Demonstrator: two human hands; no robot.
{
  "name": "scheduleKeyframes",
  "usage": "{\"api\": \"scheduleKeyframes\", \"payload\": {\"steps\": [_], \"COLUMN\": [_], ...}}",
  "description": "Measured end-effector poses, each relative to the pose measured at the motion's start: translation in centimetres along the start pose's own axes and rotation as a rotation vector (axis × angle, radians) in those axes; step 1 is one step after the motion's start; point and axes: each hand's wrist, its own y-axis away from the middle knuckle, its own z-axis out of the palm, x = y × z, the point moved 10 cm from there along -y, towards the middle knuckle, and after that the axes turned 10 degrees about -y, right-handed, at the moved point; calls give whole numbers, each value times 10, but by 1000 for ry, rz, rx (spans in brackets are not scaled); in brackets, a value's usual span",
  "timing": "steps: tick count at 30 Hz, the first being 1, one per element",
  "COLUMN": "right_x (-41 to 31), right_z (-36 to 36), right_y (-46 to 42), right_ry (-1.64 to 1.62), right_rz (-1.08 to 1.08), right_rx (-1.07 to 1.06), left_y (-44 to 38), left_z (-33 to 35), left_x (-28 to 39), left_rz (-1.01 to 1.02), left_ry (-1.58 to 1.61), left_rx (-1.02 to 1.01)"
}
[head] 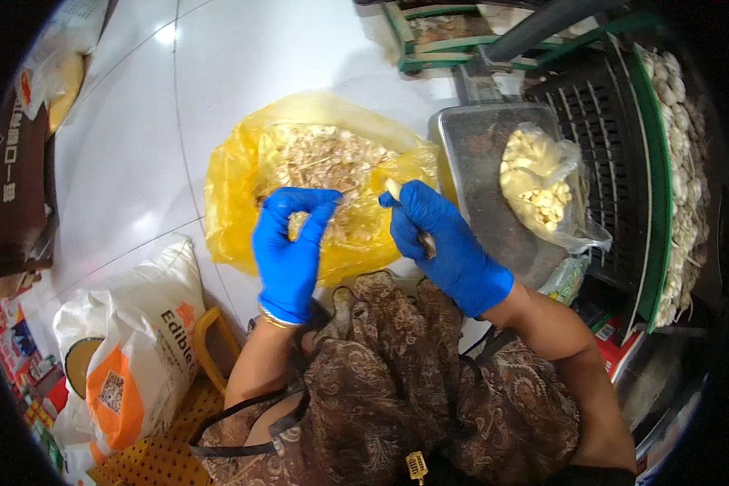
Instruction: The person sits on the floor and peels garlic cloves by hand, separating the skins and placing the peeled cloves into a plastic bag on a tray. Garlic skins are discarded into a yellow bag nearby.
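Observation:
Blue gloves cover both hands. My right hand grips a pale peeled garlic clove between thumb and forefinger. Something whitish, too hidden to name, shows under its curled lower fingers. My left hand is bent with thumb and fingertips drawn together; whether a scrap of skin is pinched there is unclear. Below both hands lies a spread yellow plastic bag, with a heap of dry garlic skins in it. To the right, a clear plastic bag of peeled garlic cloves rests on the metal platform of a scale.
A green-edged crate of whole garlic bulbs stands at far right. The scale's post slants across the top. On the left are a white printed sack, a yellow chair's arm and a dark carton.

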Motion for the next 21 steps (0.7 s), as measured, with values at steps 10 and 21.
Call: {"api": "scheduleKeyframes", "payload": {"steps": [10, 21], "right_x": [-80, 25], "right_z": [-149, 6], "right_y": [101, -14], "right_ry": [-506, 142], "right_rz": [-307, 73], "right_rx": [462, -105], "left_y": [-18, 24], "left_z": [-13, 51], "left_x": [-90, 21], "left_rz": [15, 248], "left_ry": [-649, -202], "left_rx": [-190, -353]}}
